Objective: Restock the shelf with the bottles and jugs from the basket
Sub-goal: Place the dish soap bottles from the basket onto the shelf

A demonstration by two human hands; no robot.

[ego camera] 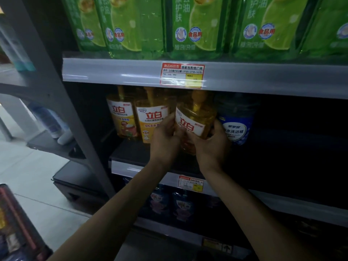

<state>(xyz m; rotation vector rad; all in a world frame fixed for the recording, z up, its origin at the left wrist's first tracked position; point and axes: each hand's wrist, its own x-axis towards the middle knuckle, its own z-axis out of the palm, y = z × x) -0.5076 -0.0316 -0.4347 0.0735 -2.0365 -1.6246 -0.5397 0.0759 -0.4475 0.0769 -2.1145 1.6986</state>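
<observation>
The bottle (199,117), yellow with a pump top and a white-and-red label, is at the middle shelf (130,150), leaning to one side and not yet stood straight; whether its base touches the board cannot be told. The left hand (165,138) grips its left side with fingers curled round the label edge, and the right hand (212,147) holds the lower right side, thumb up along the bottle's flank. It goes into the gap between two yellow bottles (150,119) of the same kind on its left and a blue bottle (235,125) just beside it on the right. So this one looks nearly placed: it needs righting and pushing back into line. To the right of the blue bottle the shelf is dark, and seems to have room for more. Above, green packs (195,25) fill the upper shelf over a price tag (182,76); below, dark pouches (180,204) stand in a row. A red-striped thing (15,223) at the lower left edge may be the basket; what is left in it cannot be seen, so how much remains is unclear.
</observation>
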